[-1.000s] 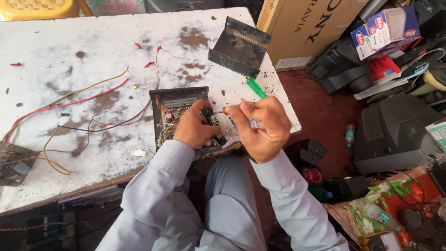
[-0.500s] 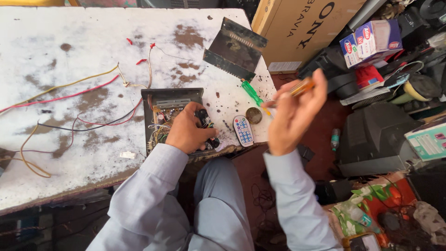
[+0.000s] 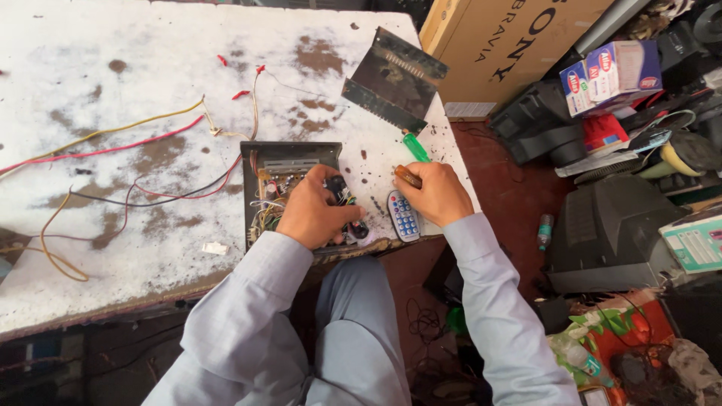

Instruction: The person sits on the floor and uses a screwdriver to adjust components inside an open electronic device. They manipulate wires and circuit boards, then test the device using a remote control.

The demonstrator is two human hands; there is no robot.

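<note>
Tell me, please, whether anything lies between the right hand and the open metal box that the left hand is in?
Yes. A small remote control lies flat on the table between the right hand and the open metal box, where the left hand rests.

Cardboard box [image 3: 511,37]: large, brown, dark lettering, beyond the surface's far right corner.
Small carton [image 3: 613,75]: white, blue, red; upper right.
Pale green carton [image 3: 696,240]: right edge.

White worktable [image 3: 113,98], paint worn in brown patches. Loose red, yellow and black wires [image 3: 113,139] at left. Bent metal cover plate [image 3: 395,79] near far edge. Large cardboard box [image 3: 504,37] beside table. Dark television set [image 3: 617,233] on floor.
</note>
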